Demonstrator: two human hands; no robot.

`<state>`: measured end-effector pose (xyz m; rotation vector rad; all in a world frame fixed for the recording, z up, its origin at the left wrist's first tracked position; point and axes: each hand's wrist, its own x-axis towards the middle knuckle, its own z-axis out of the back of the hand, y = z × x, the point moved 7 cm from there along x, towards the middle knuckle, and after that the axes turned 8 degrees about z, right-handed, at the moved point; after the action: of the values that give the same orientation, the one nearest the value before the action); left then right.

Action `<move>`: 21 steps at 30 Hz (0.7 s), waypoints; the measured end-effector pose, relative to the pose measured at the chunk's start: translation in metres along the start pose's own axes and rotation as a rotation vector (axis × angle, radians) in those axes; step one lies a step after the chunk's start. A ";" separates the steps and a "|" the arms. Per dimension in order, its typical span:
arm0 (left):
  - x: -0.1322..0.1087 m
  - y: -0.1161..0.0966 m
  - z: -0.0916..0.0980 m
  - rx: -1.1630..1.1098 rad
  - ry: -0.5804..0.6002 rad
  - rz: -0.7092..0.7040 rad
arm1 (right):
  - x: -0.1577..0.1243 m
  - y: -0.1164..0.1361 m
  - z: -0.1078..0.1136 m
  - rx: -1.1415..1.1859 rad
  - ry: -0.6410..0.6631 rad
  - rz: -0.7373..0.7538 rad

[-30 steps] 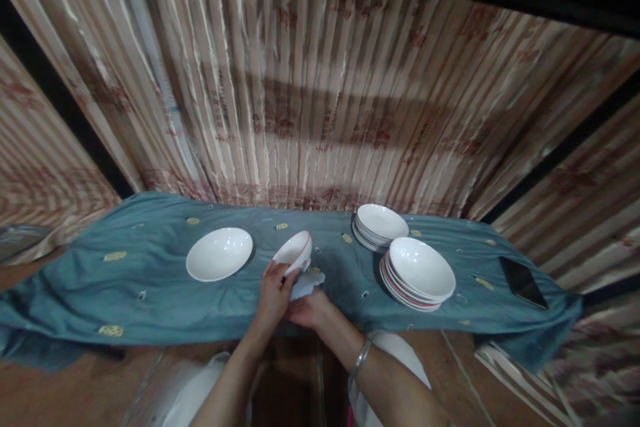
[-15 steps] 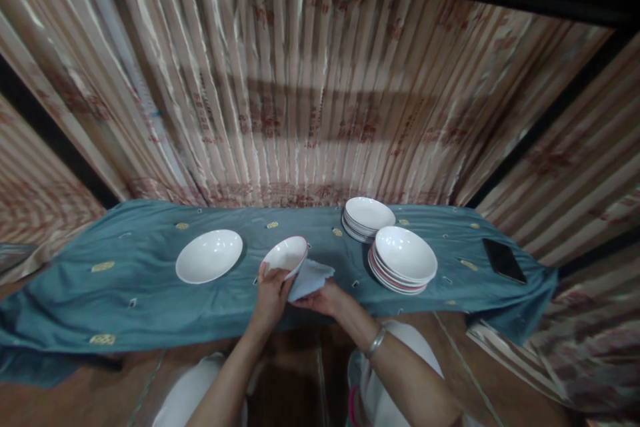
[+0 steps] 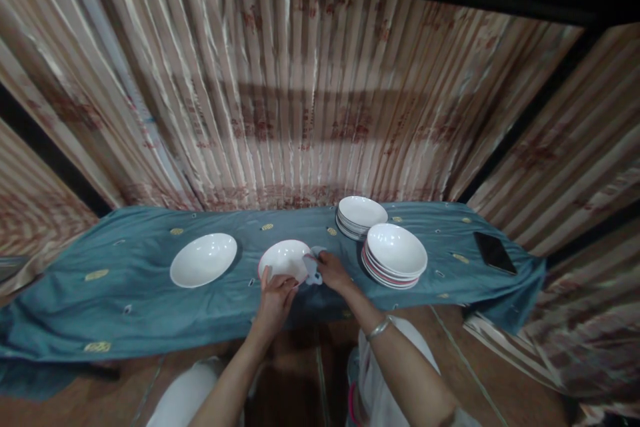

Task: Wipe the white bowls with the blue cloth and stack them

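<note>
My left hand (image 3: pixel 275 295) grips the near rim of a white bowl with a red rim (image 3: pixel 283 259), held just above the teal cloth (image 3: pixel 125 307). At the bowl's right edge, my right hand (image 3: pixel 332 271) is closed on a small pale wiping cloth (image 3: pixel 313 267) and presses it against the rim. A silver bangle sits on my right wrist. One white bowl (image 3: pixel 203 259) lies alone to the left.
Two stacks of white bowls stand to the right, the near stack (image 3: pixel 395 255) and the far stack (image 3: pixel 361 216). A dark phone (image 3: pixel 494 252) lies at the cloth's right end. Striped curtains (image 3: pixel 310 100) hang behind. My knees are below.
The bowl has tipped from tilted toward lying open side up. My right hand has moved with the wiping cloth from beneath the bowl up to its right rim.
</note>
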<state>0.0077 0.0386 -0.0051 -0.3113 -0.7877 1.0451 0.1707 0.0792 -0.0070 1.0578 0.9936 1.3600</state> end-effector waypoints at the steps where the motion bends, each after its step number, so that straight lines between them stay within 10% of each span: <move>1: -0.001 -0.002 -0.002 0.019 0.009 -0.016 | 0.001 0.002 0.003 -0.209 0.004 0.002; 10: -0.003 0.011 0.011 0.024 -0.174 0.206 | 0.003 0.006 0.008 -0.685 0.040 0.018; 21: -0.020 0.063 -0.003 -1.036 -0.153 0.877 | 0.004 0.013 0.006 -0.948 0.121 0.077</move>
<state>-0.0365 0.0528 -0.0523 -1.5802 -1.3469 1.3909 0.1729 0.0829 0.0070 0.2943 0.2858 1.7005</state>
